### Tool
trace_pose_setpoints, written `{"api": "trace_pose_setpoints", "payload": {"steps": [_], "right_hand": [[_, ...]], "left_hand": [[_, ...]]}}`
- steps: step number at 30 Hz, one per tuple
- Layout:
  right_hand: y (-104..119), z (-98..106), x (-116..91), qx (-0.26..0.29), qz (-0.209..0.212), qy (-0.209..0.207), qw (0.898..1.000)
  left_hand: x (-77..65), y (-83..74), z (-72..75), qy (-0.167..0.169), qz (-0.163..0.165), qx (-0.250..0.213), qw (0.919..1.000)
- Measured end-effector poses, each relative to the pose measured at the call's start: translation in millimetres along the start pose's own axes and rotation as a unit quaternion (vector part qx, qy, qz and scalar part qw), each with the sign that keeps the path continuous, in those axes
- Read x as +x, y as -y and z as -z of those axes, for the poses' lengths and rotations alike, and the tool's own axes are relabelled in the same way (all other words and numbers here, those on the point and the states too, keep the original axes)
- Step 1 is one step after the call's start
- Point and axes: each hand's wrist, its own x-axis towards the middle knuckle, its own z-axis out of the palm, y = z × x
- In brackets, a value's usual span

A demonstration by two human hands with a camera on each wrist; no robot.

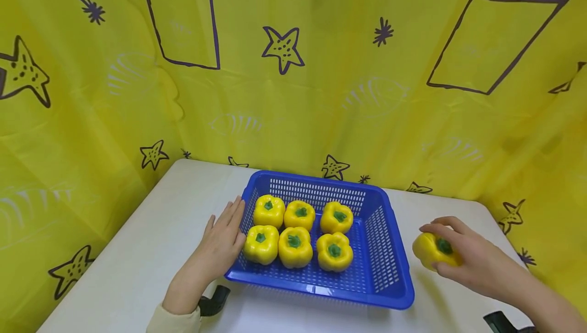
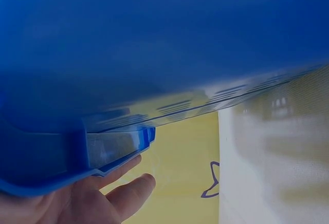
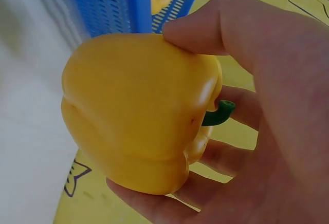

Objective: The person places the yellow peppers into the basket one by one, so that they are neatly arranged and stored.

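Note:
A blue plastic basket (image 1: 394, 251) with slotted walls stands on the white table. Inside it, toward the left, several yellow bell peppers (image 1: 295, 247) with green stems sit upright in two rows. My left hand (image 1: 221, 241) lies with straight fingers against the basket's left rim; in the left wrist view the blue wall fills the upper part. To the right of the basket, my right hand (image 1: 472, 256) holds another yellow bell pepper (image 3: 139, 111) above the table, thumb on one side and fingers round the other. Its green stem (image 3: 220, 113) points toward the palm.
The white table (image 1: 183, 195) extends around the basket. Behind and at both sides hangs a yellow curtain (image 1: 316, 103) with drawn stars and fish. Dark wrist straps (image 1: 214, 301) show below the hands. Bare basket floor (image 1: 362, 266) shows right of the peppers.

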Motion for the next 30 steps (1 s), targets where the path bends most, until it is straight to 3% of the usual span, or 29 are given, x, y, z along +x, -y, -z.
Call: {"api": "trace_pose_setpoints", "payload": {"steps": [30], "right_hand": [[45,21,36,0.043,0.01,0.043,0.998]], "left_hand": [[0.9,-1.6,0.9,0.008,0.007,-0.002,0.9999]]}}
